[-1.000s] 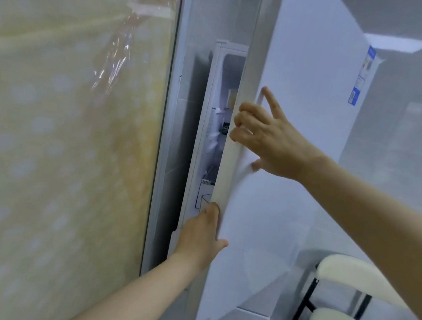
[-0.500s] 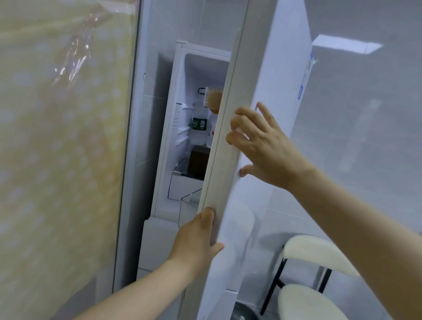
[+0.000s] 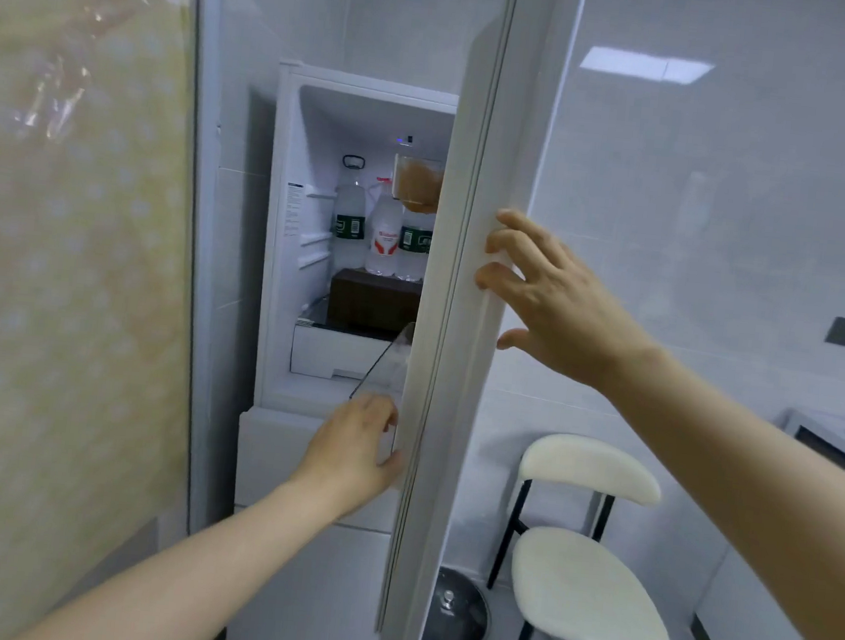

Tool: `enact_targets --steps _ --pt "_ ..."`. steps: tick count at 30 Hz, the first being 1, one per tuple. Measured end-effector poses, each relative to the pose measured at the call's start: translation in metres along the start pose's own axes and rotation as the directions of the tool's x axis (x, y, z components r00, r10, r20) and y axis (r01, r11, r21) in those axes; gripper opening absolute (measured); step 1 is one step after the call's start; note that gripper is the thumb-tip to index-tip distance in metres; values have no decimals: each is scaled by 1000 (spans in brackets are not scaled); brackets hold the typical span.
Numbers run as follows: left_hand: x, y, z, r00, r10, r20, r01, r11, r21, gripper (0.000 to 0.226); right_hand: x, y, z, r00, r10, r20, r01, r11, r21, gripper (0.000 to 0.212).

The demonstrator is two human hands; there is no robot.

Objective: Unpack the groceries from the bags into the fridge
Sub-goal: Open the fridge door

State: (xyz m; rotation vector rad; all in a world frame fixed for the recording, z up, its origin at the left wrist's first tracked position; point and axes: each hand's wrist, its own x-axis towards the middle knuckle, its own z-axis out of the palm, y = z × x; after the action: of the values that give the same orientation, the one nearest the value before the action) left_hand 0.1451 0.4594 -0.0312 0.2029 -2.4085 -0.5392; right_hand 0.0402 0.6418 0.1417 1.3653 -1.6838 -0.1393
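Access first: holds fridge door (image 3: 449,374) wide, right grip (image 3: 561,302) open-fingered on its edge, left grip (image 3: 351,452) curled round it below, baring bottles (image 3: 383,233) beyond.

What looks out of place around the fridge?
A pot lid sits at floor level beside the chair, partly behind the open fridge door. Bottles inside stand upright; no spill visible.

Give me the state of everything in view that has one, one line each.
fridge door: open, seen edge-on.
left hand: grips the door's edge low down.
right hand: fingers spread, tips touching the door's outer edge.
water bottles: upright inside the fridge.
crisper drawer: pushed in.
lower door: closed.
pot: on the floor, lid on.
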Motion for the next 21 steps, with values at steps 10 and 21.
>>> enact_targets --steps 10,21 --pt "42 3 29 952 106 289 -140 985 102 58 -75 20 -17 963 235 128 -236 972 -9 70" --pt "81 27 82 873 377 309 -373 925 -75 58 -117 16 4 784 616 70 -610 787 -94 84"
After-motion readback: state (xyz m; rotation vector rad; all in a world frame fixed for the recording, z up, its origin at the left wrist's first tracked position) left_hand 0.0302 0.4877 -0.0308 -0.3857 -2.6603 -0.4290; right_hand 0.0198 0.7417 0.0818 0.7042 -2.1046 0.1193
